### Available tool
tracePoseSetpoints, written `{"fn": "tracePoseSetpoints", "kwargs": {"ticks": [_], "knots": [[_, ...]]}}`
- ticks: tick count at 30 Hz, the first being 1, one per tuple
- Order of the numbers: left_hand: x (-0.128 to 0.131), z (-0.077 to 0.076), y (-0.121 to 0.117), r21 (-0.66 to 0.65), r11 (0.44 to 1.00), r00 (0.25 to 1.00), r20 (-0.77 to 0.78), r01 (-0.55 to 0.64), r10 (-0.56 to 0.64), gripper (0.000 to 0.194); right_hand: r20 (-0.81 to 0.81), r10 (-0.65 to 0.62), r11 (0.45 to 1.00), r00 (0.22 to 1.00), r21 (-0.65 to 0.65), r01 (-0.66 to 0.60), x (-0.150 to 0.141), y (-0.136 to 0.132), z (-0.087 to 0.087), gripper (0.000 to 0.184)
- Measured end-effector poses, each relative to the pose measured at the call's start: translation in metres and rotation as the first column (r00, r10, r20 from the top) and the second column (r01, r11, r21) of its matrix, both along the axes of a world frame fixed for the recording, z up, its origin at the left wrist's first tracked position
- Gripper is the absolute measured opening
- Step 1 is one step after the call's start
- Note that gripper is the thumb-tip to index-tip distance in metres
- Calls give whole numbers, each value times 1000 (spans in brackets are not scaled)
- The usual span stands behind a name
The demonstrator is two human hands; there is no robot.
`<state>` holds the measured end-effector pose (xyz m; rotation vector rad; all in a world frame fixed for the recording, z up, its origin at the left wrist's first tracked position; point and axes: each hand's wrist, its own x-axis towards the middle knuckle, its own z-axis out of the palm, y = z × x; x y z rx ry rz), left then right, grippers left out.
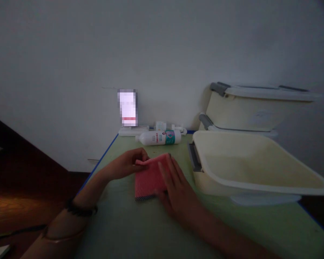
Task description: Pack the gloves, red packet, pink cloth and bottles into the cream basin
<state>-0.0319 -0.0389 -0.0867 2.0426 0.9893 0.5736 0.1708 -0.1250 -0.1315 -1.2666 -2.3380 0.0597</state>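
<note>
A folded pink cloth [149, 180] with a dark patterned lower edge lies on the green tabletop [118, 219]. My left hand [131, 162] pinches its upper left edge between thumb and fingers, and a small flap lifts there. Flat over the cloth's right side rests my right hand [178, 190], its fingers stretched out towards the far edge. Just beyond the cloth, a white bottle with a teal label [162, 137] lies on its side.
To the right stands an open cream bin [226, 180] with a grey handle. Behind it are stacked lidded bins [248, 111] against the wall. A lit phone [128, 108] stands at the back left. Behind the white bottle lies a clear bottle [160, 126].
</note>
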Motion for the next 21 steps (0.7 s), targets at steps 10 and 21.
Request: {"fn": "tracePoseSetpoints", "kwargs": {"ticks": [10,21], "knots": [[14,50,-7,-168,983,785,597,-79,165,25,-44,-142,917,989,369,148,11,6,102,61],[72,114,6,60,992,747,664,-108,41,21,-653,-161,977,740,-212,26,64,37,161,40]]}}
